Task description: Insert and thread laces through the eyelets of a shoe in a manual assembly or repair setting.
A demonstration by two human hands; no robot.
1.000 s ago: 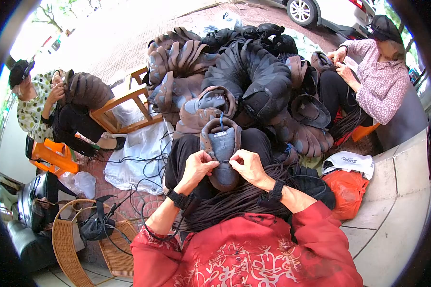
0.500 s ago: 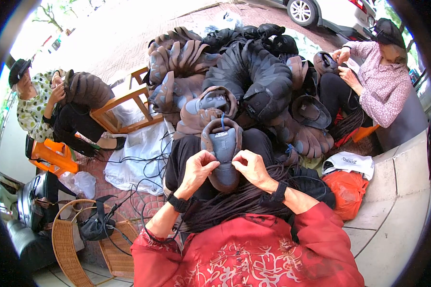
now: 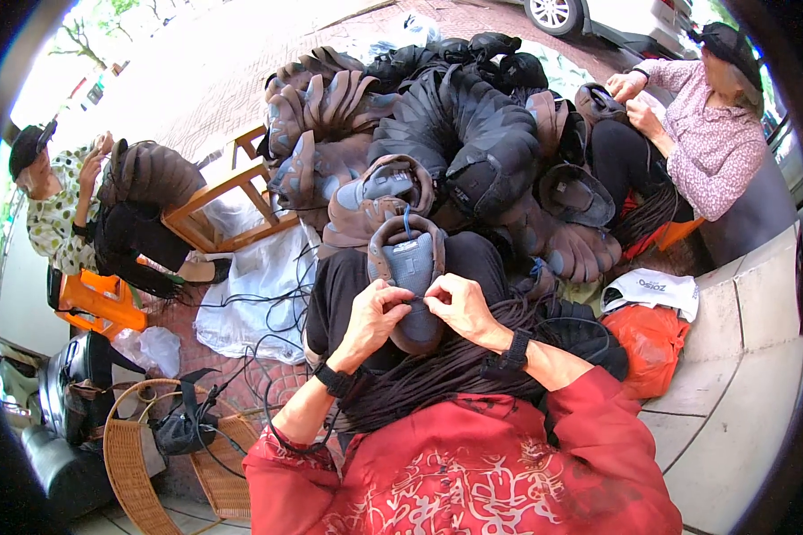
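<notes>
A brown shoe upper with a grey-blue tongue lies on my lap, its collar pointing away from me and a blue tie at its far end. Over its front my left hand is closed in a pinch. My right hand, also pinching, is almost touching it from the other side. A thin dark shoelace runs between the two sets of fingertips, across the upper; its exact path is hard to make out. Below my wrists, a thick bundle of dark laces is spread across my lap.
Nested brown and black shoe uppers are heaped ahead. One person sits at the left by a wooden stool frame, another at the right; both handle uppers. An orange bag lies right, a wicker chair left.
My hands have come closer together over the upper, the right one moving left, with the lace now between the fingertips. The view has shifted slightly.
</notes>
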